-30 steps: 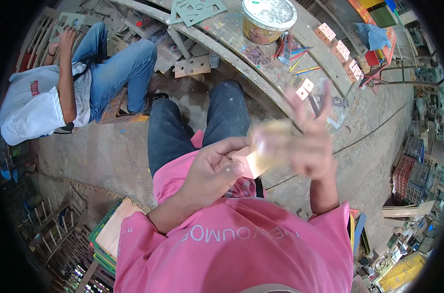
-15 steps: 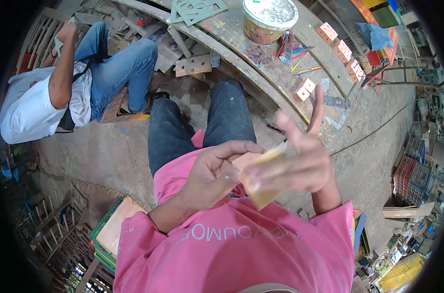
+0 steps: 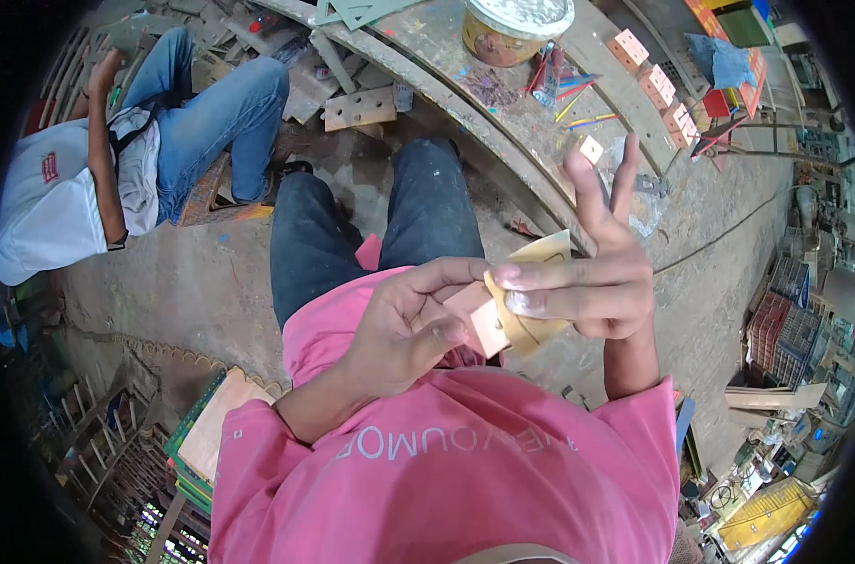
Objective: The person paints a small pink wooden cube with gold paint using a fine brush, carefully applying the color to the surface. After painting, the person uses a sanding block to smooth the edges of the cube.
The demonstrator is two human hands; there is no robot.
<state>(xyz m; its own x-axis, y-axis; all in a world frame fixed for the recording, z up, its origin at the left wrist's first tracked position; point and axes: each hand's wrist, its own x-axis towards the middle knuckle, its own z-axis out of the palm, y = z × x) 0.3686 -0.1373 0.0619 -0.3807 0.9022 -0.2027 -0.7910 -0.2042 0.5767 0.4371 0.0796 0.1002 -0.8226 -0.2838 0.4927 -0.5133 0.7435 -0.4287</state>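
Note:
My left hand (image 3: 395,329) is closed round a small pinkish wooden block (image 3: 487,329), held in front of my pink shirt. One pale face of the block, with a small hole in it, is turned to the right. My right hand (image 3: 601,282) pinches a folded yellow-tan sheet of sandpaper (image 3: 538,333) between thumb side and two fingers, laid against the block's right side. The other two fingers of that hand point up, apart. White dust coats the right fingertips. Part of the block is hidden behind the sheet and my left fingers.
Rows of similar drilled blocks (image 3: 657,86) stand on the workbench (image 3: 427,56), with a paint bucket (image 3: 517,33) and coloured pencils (image 3: 592,120). A single block (image 3: 590,150) lies nearer. At left sits another person (image 3: 66,202) in jeans. Stacked boards (image 3: 225,428) stand at lower left.
My right hand, blurred before, has shifted slightly, and the sandpaper's lower corner has swung up from pointing down. The block's pale face now shows. My view has moved a little.

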